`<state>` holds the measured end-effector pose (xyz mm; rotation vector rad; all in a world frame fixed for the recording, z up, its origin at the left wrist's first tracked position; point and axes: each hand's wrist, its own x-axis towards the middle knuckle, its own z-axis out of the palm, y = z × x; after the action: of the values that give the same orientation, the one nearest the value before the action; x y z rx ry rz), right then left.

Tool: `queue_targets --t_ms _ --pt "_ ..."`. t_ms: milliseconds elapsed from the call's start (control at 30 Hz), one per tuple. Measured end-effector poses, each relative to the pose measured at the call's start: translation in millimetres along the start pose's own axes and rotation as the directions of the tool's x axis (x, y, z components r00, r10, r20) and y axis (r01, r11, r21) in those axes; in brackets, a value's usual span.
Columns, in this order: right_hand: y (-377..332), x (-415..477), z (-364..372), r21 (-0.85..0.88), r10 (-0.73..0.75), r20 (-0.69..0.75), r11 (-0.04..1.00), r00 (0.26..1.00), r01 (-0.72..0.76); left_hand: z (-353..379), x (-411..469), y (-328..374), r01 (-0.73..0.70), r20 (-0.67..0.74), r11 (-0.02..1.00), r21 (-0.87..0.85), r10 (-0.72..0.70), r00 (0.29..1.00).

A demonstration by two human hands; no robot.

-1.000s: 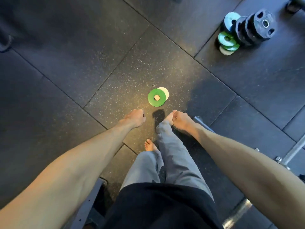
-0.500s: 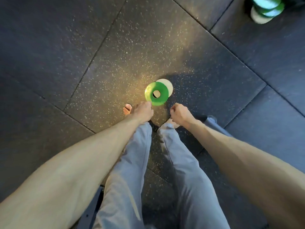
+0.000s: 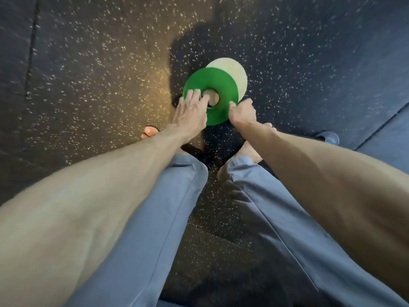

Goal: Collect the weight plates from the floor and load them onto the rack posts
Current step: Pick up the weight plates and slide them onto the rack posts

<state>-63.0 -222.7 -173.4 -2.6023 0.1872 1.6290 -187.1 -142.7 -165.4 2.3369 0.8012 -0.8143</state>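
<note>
Now | left hand (image 3: 190,111) on, right hand (image 3: 242,113) pinching green plate (image 3: 218,83); white plate (image 3: 235,70) beneath

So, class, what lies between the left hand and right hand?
The green weight plate; left hand and right hand both touch it. Head view.

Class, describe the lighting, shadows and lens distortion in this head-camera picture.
Head view: warm light falls on the speckled floor left of the green plate; a dark shadow lies just beyond it; wide-angle distortion swells the near forearms; edges look slightly soft.
</note>
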Motion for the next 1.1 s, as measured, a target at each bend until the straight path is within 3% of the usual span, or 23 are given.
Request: queue_targets --t_ms 100,200,367,500,567,633,767,900,1000,1100 --pt "10.5 25.6 23.7 0.226 0.061 0.024 0.972 0.998 -0.065 12.3 -1.9 -8.7 -0.091 -0.112 0.987 0.134 0.106 0.988" --pt "50.1 78.0 53.7 0.287 0.067 -0.016 0.956 0.998 -0.06 21.9 -10.3 -10.8 -0.115 -0.121 0.981 0.155 0.134 0.984" --pt "15.1 -14.6 19.3 0.291 -0.117 -0.108 0.946 0.987 0.144 15.7 -14.9 -9.3 -0.019 -0.128 0.974 0.225 0.049 0.991" --pt "-7.8 -36.0 4.6 0.415 -0.257 -0.152 0.86 0.954 0.298 -5.3 -10.2 -24.3 -0.026 -0.227 0.997 0.071 0.041 0.973" --pt "-17.3 -32.9 1.0 0.129 -0.407 -0.199 0.891 0.891 0.436 -16.8 -9.2 -30.6 -0.052 -0.274 0.999 -0.01 0.047 0.961" --pt "-21.4 -22.5 -5.5 -0.166 -0.518 -0.208 0.855 0.83 0.492 -27.1 -5.9 -35.9 -0.051 -0.304 0.998 -0.038 0.037 0.952" --pt "-11.8 6.5 -15.0 -0.355 -0.605 -0.094 0.762 0.791 0.541 -38.9 1.2 -45.1 -0.065 -0.367 0.994 -0.085 0.029 0.93" --pt "-0.7 14.8 -2.9 -0.631 -0.694 0.09 0.516 0.715 0.58 -41.2 5.4 -42.9 -0.042 -0.396 0.96 -0.277 -0.075 0.915" --pt "-0.9 15.4 15.6 -0.761 -0.701 0.108 0.398 0.704 0.513 -40.3 7.3 -35.1 -0.007 -0.409 0.9 -0.436 -0.191 0.892" --pt "-5.1 12.5 26.1 -0.814 -0.718 0.078 0.354 0.691 0.46 -40.4 5.2 -27.2 0.0 -0.416 0.851 -0.525 -0.256 0.873"
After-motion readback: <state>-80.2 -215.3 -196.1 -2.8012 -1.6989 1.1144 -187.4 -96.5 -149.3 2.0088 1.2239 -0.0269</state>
